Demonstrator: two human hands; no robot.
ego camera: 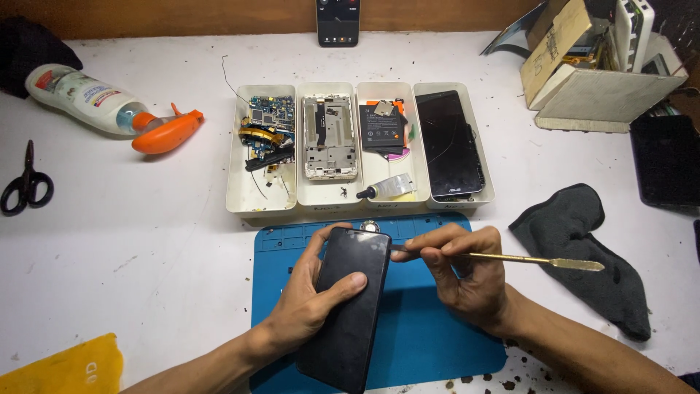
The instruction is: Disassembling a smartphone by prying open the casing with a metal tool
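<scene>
Black slab-shaped phone (348, 306), long axis near-vertical and tilted slightly right, sits low-centre over a blue mat (430, 335) on the white table (146, 241), clamped by the left hand (310, 295), while the right hand (463, 273) pinches a brass pry tool (539, 260).

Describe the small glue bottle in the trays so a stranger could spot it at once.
Above the blue mat, a row of four white trays sits on the table. In the third from the left, below the black battery, lies the small glue bottle. It is the only clear, black-capped thing there, lying on its side.
</scene>
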